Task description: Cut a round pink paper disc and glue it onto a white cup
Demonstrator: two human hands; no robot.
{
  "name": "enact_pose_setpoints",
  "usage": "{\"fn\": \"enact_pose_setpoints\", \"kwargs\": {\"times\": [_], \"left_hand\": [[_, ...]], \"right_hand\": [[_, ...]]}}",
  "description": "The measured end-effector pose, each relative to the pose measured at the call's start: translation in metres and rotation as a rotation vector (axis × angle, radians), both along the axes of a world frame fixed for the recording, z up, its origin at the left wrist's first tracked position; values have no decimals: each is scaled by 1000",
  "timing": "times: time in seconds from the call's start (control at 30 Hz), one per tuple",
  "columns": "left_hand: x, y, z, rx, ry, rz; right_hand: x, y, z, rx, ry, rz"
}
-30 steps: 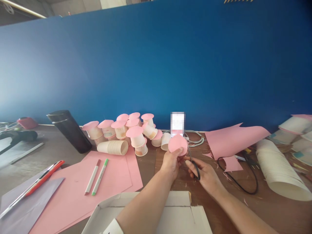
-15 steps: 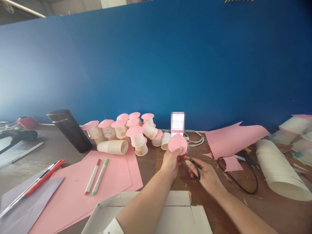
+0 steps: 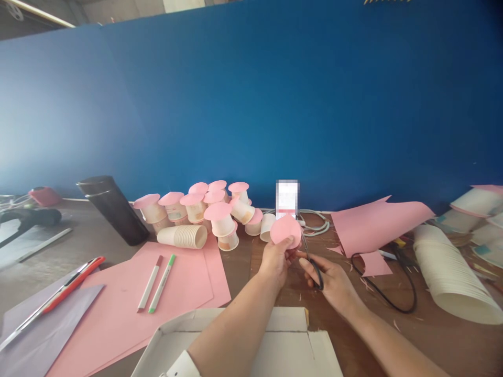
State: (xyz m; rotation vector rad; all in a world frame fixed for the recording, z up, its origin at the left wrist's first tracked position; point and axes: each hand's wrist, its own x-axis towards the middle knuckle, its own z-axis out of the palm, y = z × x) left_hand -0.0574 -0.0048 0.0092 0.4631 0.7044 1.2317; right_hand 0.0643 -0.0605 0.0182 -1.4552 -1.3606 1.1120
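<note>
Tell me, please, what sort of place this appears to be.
Probably a craft worktable, judging by the scissors in the right hand, the pink paper sheets, and the paper cups topped with pink discs.

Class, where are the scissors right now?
In the head view, right of centre, the scissors are in the right hand, beside the pink paper disc in the left hand.

The paper disc (image 3: 286, 230) is in the left hand (image 3: 274, 264), with the scissors (image 3: 307, 248) in the right hand (image 3: 334, 283) just right of it and the phone (image 3: 286, 196) behind. Leftward stand paper-topped cups (image 3: 222, 224), then the tumbler (image 3: 117, 212); before these, two markers (image 3: 162, 285) lie on paper sheets (image 3: 186, 288). Nested cups (image 3: 451, 272) lie at right.
</note>
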Motion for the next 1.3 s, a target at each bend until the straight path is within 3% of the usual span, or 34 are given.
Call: {"fn": "enact_pose_setpoints", "kwargs": {"times": [1.3], "left_hand": [[-2, 2, 3, -43, -12, 50]], "right_hand": [[-3, -2, 3, 19, -30, -23]]}}
